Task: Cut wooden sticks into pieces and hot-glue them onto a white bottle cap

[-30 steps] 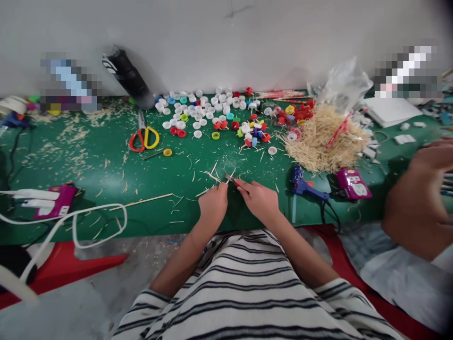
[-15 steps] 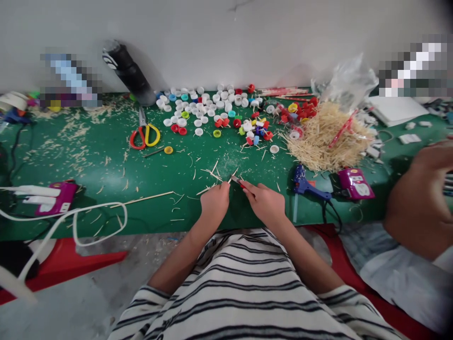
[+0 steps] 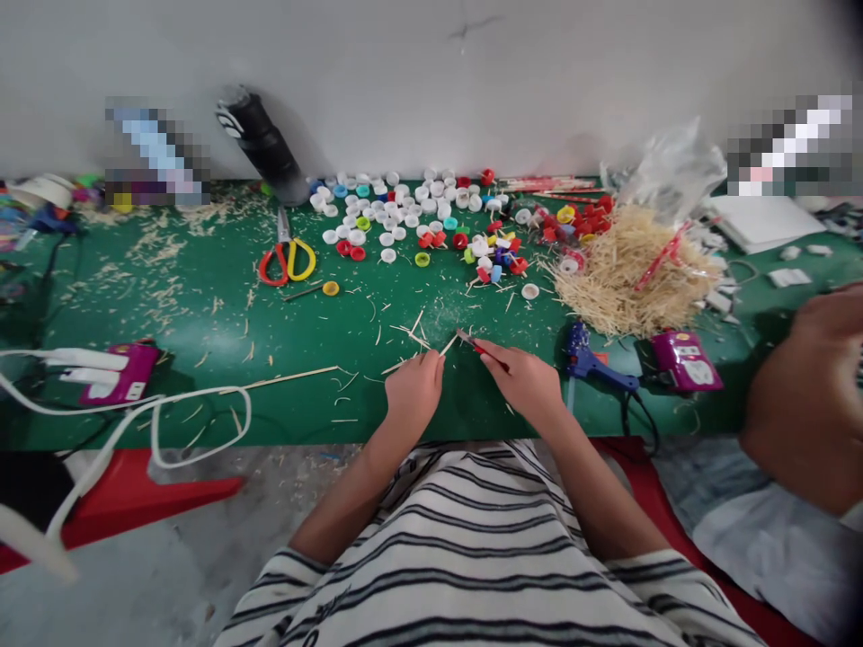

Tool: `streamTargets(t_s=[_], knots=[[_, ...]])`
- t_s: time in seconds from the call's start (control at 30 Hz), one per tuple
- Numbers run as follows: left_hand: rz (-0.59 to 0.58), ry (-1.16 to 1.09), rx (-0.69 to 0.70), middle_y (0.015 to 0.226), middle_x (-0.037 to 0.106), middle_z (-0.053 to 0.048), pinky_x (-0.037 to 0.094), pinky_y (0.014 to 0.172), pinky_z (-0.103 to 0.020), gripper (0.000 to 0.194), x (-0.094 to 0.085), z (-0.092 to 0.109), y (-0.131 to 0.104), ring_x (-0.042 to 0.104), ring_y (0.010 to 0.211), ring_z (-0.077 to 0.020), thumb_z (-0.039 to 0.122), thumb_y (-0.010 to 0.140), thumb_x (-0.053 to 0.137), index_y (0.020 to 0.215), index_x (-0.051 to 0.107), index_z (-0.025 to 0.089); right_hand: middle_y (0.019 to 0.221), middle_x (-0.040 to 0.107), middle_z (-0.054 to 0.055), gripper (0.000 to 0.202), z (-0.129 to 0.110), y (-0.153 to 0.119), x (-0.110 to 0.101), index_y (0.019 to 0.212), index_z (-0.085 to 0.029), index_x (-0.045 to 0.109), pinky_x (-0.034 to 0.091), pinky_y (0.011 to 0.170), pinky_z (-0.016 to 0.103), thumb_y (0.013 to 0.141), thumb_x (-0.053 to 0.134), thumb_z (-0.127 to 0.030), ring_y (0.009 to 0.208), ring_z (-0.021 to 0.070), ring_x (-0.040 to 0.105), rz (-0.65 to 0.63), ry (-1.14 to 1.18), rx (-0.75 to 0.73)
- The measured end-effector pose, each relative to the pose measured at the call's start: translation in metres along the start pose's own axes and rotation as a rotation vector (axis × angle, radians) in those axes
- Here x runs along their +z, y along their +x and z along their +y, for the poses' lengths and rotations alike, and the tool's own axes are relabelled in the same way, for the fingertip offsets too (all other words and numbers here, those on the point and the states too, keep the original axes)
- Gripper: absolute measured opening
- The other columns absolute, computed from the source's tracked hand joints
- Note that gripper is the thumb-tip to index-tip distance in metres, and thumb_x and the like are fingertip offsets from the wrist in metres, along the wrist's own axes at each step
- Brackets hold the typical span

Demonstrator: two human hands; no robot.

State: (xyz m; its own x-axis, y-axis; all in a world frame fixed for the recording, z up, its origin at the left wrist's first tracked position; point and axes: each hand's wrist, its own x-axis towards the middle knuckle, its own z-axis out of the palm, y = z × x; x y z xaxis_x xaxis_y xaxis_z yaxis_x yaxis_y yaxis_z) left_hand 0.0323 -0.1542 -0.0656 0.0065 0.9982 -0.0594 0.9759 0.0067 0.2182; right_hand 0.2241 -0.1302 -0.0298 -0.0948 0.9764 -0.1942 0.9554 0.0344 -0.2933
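My left hand [image 3: 413,390] is closed round a thin wooden stick [image 3: 449,344], whose pale tip points up and right. In my right hand [image 3: 528,381] is a small knife [image 3: 488,350] with a red handle, its blade close to the tip of the stick; whether they touch I cannot tell. Several short cut sticks [image 3: 416,331] lie just beyond my left hand, among fine shavings. Farther back lie many bottle caps [image 3: 404,211], mostly white, and a group of coloured caps with sticks in them [image 3: 497,254].
Scissors [image 3: 289,256] and a black bottle [image 3: 262,148] stand out at the back left. To the right are a heap of wooden sticks [image 3: 630,279], a blue glue gun [image 3: 597,359] and a purple power socket [image 3: 686,361]. White cables [image 3: 202,393] loop at left; another person's arm [image 3: 796,386] is at right.
The knife and my right hand have shifted slightly right, away from my left hand, and more of the stick shows. The whole view has also shifted a little.
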Motion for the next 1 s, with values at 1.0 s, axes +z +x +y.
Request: streamTargets(t_s=[1.0], knots=[[-0.053, 0.046, 0.012, 0.09, 0.074, -0.006, 0.034, 0.058, -0.029, 0.038, 0.001, 0.003, 0.005, 0.07, 0.082, -0.0208, 0.035, 0.107, 0.029, 0.102, 0.064, 0.023, 0.094, 0.075, -0.003, 0.04, -0.021, -0.001, 0.008, 0.138, -0.05, 0.061, 0.03, 0.054, 0.026, 0.104, 0.039, -0.052, 0.08, 0.0164, 0.068, -0.008, -0.049, -0.078]])
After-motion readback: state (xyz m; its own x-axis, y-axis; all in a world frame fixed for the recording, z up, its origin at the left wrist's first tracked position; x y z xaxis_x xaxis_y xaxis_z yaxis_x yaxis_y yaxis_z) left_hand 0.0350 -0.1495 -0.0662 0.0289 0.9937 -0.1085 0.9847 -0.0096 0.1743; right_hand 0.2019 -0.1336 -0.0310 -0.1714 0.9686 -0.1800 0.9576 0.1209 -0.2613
